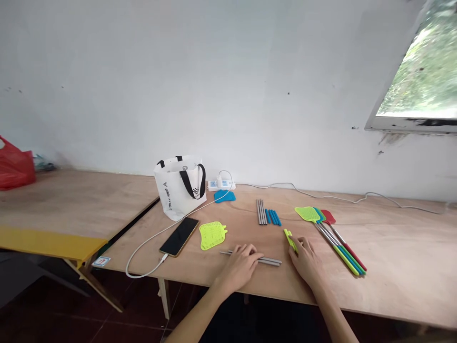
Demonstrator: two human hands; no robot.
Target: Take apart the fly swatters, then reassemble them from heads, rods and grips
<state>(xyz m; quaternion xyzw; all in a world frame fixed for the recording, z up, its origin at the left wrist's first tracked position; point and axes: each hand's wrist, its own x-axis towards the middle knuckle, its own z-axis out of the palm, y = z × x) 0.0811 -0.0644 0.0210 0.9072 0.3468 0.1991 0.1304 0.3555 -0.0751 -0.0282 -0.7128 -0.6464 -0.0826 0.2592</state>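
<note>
My left hand (243,259) lies over thin silver metal tubes (270,261) near the table's front edge, fingers curled onto them. The tube ends stick out on both sides. My right hand (304,257) has its thumb and fingers closed on yellow-green handle grips (290,237), which it partly covers. Left of my left hand, a yellow-green fly swatter head (212,235) lies flat. Farther back, several silver tubes (261,212) lie side by side, with several blue handle grips (273,217) beside them. Assembled fly swatters (337,244) in yellow-green, blue and red lie right of my right hand.
A phone (179,236) with a white cable lies at left, before a white tote bag (180,188). A power strip (222,184) and blue swatter heads (224,196) are near the wall. Another table (71,205) with a red bag (14,166) stands at left.
</note>
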